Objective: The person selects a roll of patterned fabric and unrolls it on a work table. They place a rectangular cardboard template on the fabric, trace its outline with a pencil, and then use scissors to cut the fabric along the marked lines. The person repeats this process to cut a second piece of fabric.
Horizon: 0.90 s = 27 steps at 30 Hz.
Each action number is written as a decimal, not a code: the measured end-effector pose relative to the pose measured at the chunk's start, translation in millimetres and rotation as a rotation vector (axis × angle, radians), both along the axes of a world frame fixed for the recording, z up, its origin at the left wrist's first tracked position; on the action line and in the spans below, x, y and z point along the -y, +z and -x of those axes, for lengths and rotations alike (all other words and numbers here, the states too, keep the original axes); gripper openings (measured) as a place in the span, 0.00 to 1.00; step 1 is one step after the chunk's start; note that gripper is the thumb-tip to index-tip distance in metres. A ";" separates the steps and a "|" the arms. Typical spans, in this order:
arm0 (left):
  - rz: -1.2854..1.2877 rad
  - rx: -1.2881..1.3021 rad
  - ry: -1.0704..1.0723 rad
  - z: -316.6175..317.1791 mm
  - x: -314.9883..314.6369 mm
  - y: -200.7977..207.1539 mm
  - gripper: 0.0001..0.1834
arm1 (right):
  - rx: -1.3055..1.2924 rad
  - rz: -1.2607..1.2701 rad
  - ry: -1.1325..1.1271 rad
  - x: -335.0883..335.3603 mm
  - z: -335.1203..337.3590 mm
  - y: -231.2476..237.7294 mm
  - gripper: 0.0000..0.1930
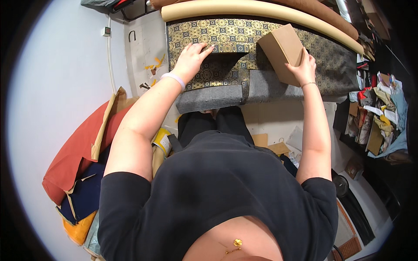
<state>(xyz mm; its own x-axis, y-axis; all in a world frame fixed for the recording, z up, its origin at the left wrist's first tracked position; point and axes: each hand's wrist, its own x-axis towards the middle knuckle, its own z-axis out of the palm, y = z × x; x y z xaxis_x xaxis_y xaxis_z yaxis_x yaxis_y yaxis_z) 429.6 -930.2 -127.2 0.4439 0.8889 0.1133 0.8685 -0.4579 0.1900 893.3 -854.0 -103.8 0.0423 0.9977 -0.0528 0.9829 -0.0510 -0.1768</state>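
Observation:
My left hand (191, 60) pinches the edge of a black-and-gold patterned sheet (211, 79) at the left part of the work surface. Part of the sheet lifts there, and a dark gap shows beside my fingers. My right hand (304, 69) grips a plain brown cardboard box (281, 52) by its right side, thumb on the near face and the other fingers partly hidden behind the edge. The box stands tilted over the patterned material. Grey felt-like backing (209, 98) shows along the front edge.
Behind the sheet lie a cream roll (244, 9) and a brown roll (322, 15). Red material (78, 148) and a navy piece (87, 195) lean at the left by the white wall (48, 78). Fabric scraps (383, 108) heap up at the right.

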 end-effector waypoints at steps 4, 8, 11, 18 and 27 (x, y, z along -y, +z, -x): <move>0.024 -0.008 0.024 0.2 3.4 7.1 0.37 | 0.038 -0.078 0.151 31.7 -5.7 61.2 0.56; 0.062 -0.028 0.027 5.7 1.5 5.9 0.39 | 0.021 -0.049 0.365 68.8 -11.1 114.3 0.57; 0.137 -0.005 0.034 10.8 -2.6 7.7 0.41 | -0.015 0.114 0.466 94.4 5.9 138.9 0.58; 0.155 0.034 0.030 13.8 -12.7 6.4 0.42 | -0.119 0.244 0.740 127.8 68.7 101.4 0.56; 0.362 0.184 -0.147 42.0 -38.6 0.2 0.36 | -0.139 0.286 0.942 119.8 188.6 55.2 0.59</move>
<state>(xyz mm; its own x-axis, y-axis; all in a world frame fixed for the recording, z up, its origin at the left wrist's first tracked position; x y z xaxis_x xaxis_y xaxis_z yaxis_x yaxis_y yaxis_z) 387.6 -891.6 -127.0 0.5704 0.8146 -0.1051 0.7355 -0.4496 0.5069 704.7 -973.8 -48.5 -0.7855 0.5701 -0.2407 0.6157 0.6810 -0.3963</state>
